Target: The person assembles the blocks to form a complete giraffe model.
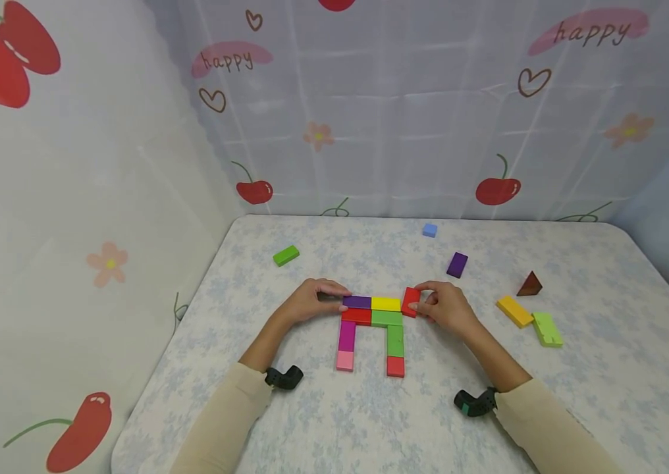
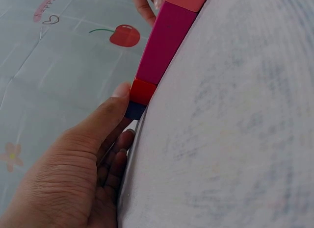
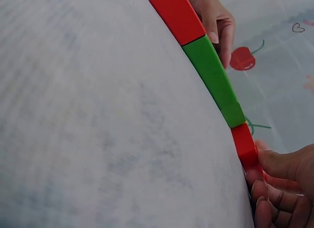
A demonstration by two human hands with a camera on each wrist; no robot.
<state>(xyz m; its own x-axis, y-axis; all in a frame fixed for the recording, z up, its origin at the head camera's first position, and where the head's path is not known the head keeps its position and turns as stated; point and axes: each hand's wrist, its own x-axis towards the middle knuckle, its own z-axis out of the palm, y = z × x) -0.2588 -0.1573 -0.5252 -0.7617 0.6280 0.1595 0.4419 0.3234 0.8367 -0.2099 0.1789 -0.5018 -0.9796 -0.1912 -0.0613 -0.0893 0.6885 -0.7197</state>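
Flat coloured blocks lie together on the table in a shape with two legs. My left hand (image 1: 313, 301) rests against its left end, the thumb at the red block (image 1: 356, 317) and a finger at the far edge of the purple block (image 1: 357, 302). Beside the right end, my right hand (image 1: 447, 306) pinches a slightly tilted red block (image 1: 410, 301) between thumb and fingers. That block is close to the yellow block (image 1: 386, 304) and the green block (image 1: 386, 318). In the right wrist view, the held red block (image 3: 244, 142) shows by the thumb.
Near the back lie a lime green block (image 1: 286, 255), a small blue block (image 1: 430, 230) and a dark purple block (image 1: 457, 264). A brown triangular block (image 1: 529, 284), an orange-yellow block (image 1: 515, 311) and a light green block (image 1: 547, 329) are on the right. Printed curtains surround the table.
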